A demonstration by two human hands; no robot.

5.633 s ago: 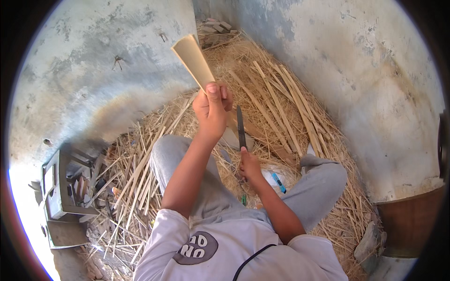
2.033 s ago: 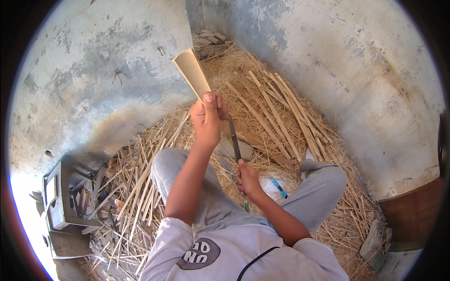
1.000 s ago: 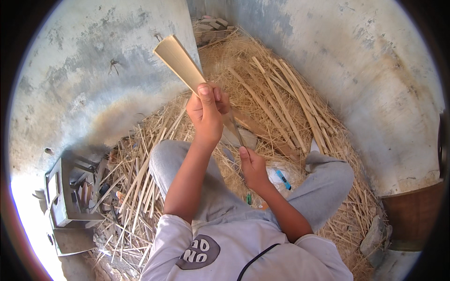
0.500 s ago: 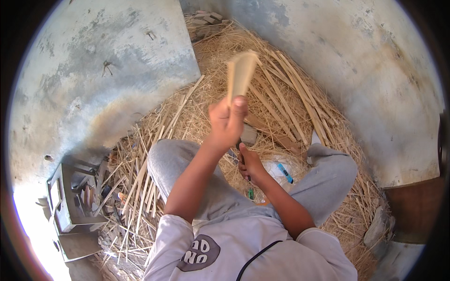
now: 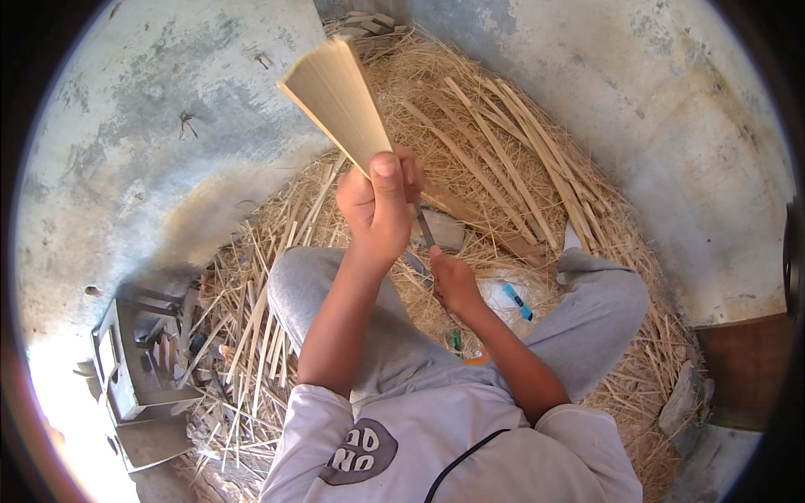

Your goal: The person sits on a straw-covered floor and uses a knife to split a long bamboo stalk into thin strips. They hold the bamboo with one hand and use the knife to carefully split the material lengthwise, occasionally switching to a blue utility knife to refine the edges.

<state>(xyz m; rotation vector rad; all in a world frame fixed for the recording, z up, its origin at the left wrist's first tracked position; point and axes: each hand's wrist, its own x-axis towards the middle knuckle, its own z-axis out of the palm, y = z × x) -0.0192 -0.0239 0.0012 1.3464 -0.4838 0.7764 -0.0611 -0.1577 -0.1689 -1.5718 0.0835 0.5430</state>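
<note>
My left hand point(image 5: 377, 205) is raised in front of me, its thumb and fingers closed round the lower end of a pale, flat bamboo strip point(image 5: 344, 105). The strip leans up and to the left, with lengthwise grain on its face. Lower and to the right, my right hand point(image 5: 457, 283) is wrapped round the handle of what looks like a knife point(image 5: 425, 225). Its narrow dark blade points up toward the left hand and passes partly behind it. Whether blade and strip touch is hidden by the left fingers.
Straw and shavings point(image 5: 394, 109) cover the floor between my crossed legs and the walls. Long split strips point(image 5: 537, 159) lie at the far right, more at the left. Nearby are a stone block point(image 5: 444, 230), a blue pen-shaped tool point(image 5: 517, 302) on white plastic, and a grey frame-like box point(image 5: 126, 360).
My left hand has moved a little left and tilted the strip leftward, so its broad face shows. The right hand has shifted slightly right and down, and more blade shows.
</note>
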